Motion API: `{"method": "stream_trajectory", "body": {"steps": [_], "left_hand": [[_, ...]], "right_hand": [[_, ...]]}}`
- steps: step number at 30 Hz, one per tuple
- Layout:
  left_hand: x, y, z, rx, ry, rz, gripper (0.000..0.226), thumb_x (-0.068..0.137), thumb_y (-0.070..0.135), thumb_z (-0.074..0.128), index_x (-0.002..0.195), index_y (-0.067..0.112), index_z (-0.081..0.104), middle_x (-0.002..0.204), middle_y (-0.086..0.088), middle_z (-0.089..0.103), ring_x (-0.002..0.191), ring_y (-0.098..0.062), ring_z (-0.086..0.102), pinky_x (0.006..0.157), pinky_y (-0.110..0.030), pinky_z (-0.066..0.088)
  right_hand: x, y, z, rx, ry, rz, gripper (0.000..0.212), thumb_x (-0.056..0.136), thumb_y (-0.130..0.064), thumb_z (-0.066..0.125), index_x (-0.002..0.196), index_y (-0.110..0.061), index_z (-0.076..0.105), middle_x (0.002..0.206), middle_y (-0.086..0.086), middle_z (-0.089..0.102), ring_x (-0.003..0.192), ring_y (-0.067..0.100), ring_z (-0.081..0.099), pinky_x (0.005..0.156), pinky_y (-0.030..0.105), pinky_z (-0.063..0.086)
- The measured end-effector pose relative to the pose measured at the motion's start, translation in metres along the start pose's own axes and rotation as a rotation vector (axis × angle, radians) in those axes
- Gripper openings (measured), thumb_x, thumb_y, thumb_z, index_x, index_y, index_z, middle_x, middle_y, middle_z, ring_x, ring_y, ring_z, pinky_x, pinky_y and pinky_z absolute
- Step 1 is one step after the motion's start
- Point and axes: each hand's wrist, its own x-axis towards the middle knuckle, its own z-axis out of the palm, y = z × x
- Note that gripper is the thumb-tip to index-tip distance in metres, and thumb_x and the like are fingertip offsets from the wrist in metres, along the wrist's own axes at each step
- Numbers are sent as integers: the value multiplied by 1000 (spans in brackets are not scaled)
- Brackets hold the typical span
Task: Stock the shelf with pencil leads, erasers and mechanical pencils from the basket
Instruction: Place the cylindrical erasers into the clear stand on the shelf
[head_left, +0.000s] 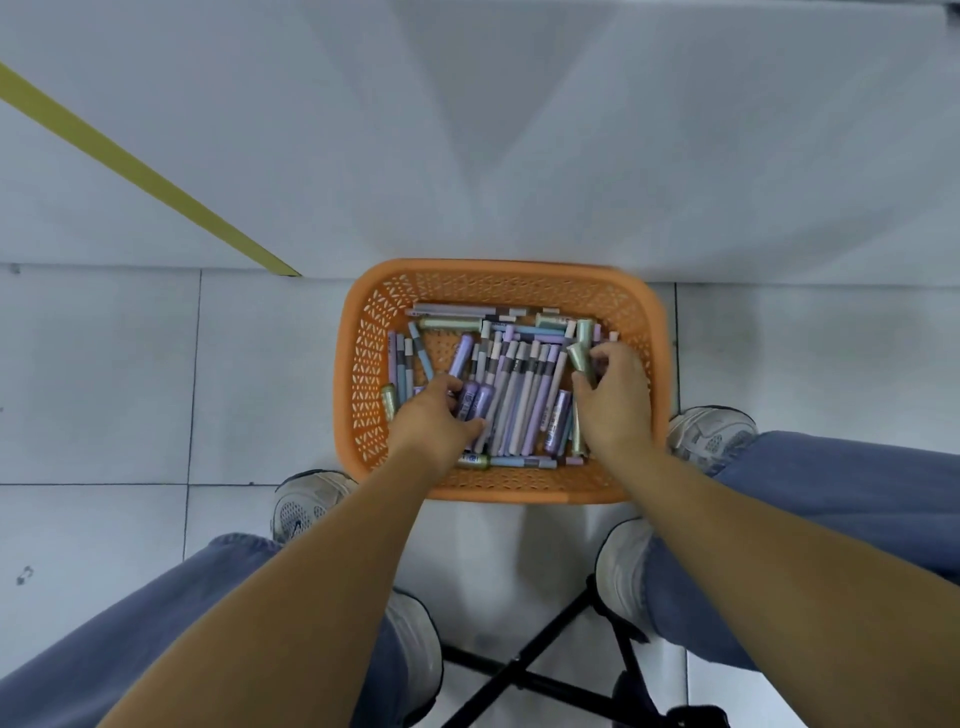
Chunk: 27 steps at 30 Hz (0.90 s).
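Nearest, black crossed metal stool legs (519, 670) are noted on the floor between two blue denim trouser legs (156, 623). White mesh sneakers (306, 501) are planted on either side. Both bare forearms are stretched forward into an orange perforated plastic basket (363, 374), which is set on pale grey floor tiles (104, 374) between the feet.

At the basket's near-left, the left hand (436, 415) is curled round short purple cylindrical tubes (475, 400), with the thumb pressed against them. At the right side, a short green cylindrical tube (581, 358) is pinched, tilted, between thumb and fingers of the right hand (615, 395).

Between the hands, slim pastel mechanical pencils (524, 400) are laid side by side, pointing away. More pencils and tubes are laid crosswise along the far wall. Labels are too blurred to be read.

Beyond, the basket's far rim is set against a white flat panel (467, 130), which is crossed diagonally at left by a yellow strip (130, 161).
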Motion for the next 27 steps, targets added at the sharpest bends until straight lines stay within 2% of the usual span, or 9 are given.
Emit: {"method": "stream_trajectory", "body": {"steps": [2,4,7,11,14,17,21,25,27], "left_hand": [[1,-2,0,-5,6,2,38,85,27,74,117,29,54,88,15,59,89,-18,63,76,-30,49],[3,-4,0,-11,-3,-2,38,85,27,74,119,27,57,90,13,61,89,-17,61,76,-27,46],[6,-5,1,-30,-23,-19,41,85,30,77,122,23,61,99,7,62,90,-17,60,78,-28,48],[9,-4,5,-107,-25,-25,38,82,27,80,116,19,64,91,10,61,87,-14,59,78,-26,46],[10,-2,7,-111,-27,-43,30,84,27,78,111,20,66,91,6,63,86,-16,59,74,-26,44],[9,-3,6,-129,-52,-34,23,90,24,71,112,23,65,91,4,64,79,-11,58,61,-18,42],[7,-4,-5,-290,51,-20,13,100,24,55,113,25,57,87,2,64,71,-10,62,57,-19,49],[14,-1,-20,-419,143,-47,9,104,22,43,109,24,49,86,4,62,74,-11,63,60,-26,50],[19,1,-23,-381,163,-46,7,103,24,42,107,26,48,83,6,61,73,-11,61,61,-24,47]], "right_hand": [[4,-2,6,17,4,38,31,88,-9,66,116,-8,53,115,6,54,107,23,52,92,31,43],[6,-5,12,25,-16,67,39,87,-10,68,123,-10,52,122,8,54,113,23,51,100,38,44],[11,-6,16,-52,-54,43,41,88,-13,66,127,-10,53,124,12,52,115,28,50,102,39,41],[17,-6,16,-50,-135,76,40,91,-24,64,126,-6,55,132,17,48,125,35,44,106,43,38],[18,-9,17,-27,-128,79,41,90,-27,65,124,-7,55,128,14,50,119,31,46,100,38,40],[16,-13,18,11,-106,72,34,90,-25,65,118,-9,57,117,9,58,106,27,53,86,34,42],[16,-18,20,11,-108,87,31,90,-29,64,117,-14,57,105,5,66,89,25,61,74,34,48],[22,-21,23,-1,-145,107,45,93,-32,61,131,-12,51,129,7,57,113,28,56,88,34,43],[25,-22,20,-7,-188,94,44,94,-31,59,132,-11,50,132,9,54,113,28,55,89,34,43]]}}
